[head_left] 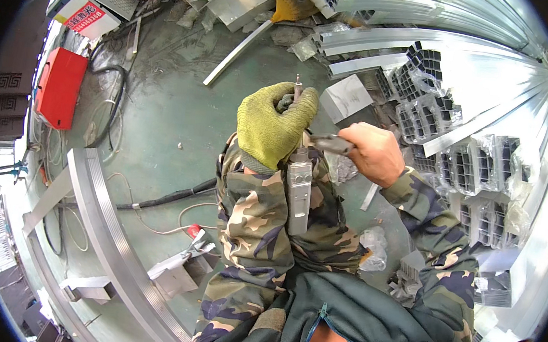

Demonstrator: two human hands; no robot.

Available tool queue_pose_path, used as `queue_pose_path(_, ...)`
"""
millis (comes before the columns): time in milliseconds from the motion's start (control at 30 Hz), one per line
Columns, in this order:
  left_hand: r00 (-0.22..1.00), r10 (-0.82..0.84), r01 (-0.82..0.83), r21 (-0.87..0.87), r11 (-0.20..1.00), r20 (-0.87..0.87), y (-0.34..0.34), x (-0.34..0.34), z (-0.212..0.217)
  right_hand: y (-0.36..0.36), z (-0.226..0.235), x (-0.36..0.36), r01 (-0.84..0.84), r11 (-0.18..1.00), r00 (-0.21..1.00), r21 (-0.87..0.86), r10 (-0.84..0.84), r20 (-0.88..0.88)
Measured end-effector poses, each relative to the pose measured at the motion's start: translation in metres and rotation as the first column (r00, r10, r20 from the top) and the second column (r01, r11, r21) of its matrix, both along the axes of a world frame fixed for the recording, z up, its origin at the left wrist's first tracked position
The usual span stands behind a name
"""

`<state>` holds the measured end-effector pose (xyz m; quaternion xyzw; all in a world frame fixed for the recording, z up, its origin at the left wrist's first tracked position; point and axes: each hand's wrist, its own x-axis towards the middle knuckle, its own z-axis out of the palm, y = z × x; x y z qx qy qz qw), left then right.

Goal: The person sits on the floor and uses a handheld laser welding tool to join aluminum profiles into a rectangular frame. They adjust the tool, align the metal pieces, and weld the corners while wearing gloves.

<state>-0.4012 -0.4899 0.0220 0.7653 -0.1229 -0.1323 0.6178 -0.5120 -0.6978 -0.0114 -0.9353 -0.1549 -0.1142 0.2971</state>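
Note:
My left hand point(266, 123), in a yellow-green knitted glove, is closed around the upper part of a grey metal torch-like tool point(299, 189). Its thin coppery tip point(298, 83) sticks up past the glove. The tool's boxy body hangs down over my camouflage trousers, and a dark cable seems to lead off to the left. Bare and closed, my right hand point(374, 152) grips a metal hand tool that looks like pliers point(332, 143). The jaws end point left, close beside the torch body. Whether they touch it I cannot tell.
Stacked square aluminium tubes point(463, 165) in plastic wrap line the right side. A silver block point(345, 99) sits beyond my right hand. A red metal box point(60, 87) and black hose point(122, 86) lie left. A curved aluminium profile point(109, 228) crosses the lower left.

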Motion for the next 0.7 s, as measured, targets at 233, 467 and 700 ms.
queue_pose_path(233, 0.996, -0.044, 0.043, -0.015, 0.999, -0.079, -0.001, 0.003, 0.002, -0.012, -0.102, -0.053, 0.517, 0.821, 0.808, 0.242, -0.376, -0.453)
queue_pose_path(467, 0.995, -0.072, 0.069, -0.043, 0.997, -0.070, -0.001, 0.006, 0.000, -0.016, -0.200, -0.094, 0.579, 0.777, 0.679, -0.247, -0.627, -0.382)
queue_pose_path(700, 0.976, -0.141, 0.135, -0.047, 0.990, -0.165, 0.007, 0.010, 0.005, 0.054, -0.056, -0.056, 0.323, 0.876, 0.946, 0.359, -0.297, -0.127)
